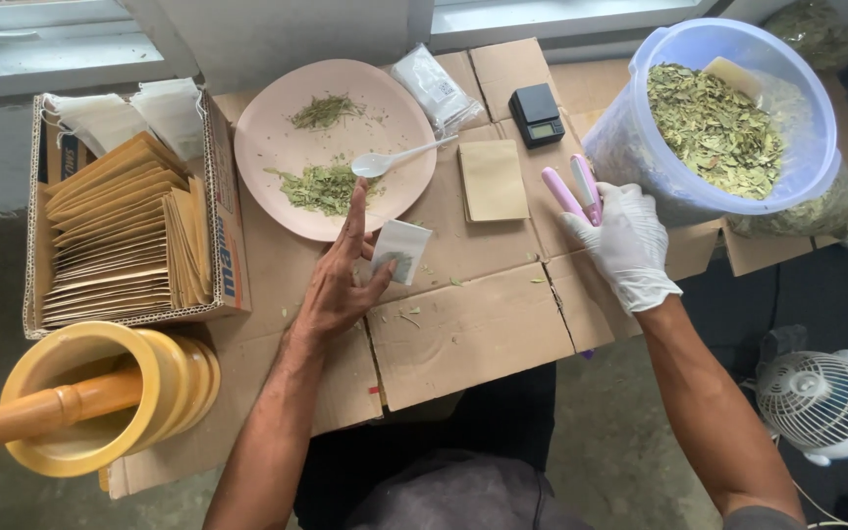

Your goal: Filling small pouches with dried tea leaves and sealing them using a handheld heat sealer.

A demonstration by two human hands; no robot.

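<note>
Soft, even daylight comes from the windows point(71, 39) along the top edge. Shadows under the plate point(331, 147) and tub point(728, 108) are faint. Focus is sharp mid-frame; the edges bow slightly, with no glare.

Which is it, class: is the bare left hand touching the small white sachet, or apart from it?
Touching. The head view shows the left hand with its thumb and fingers pinching the small white sachet by its left edge, no gap between them, above the cardboard.
</note>
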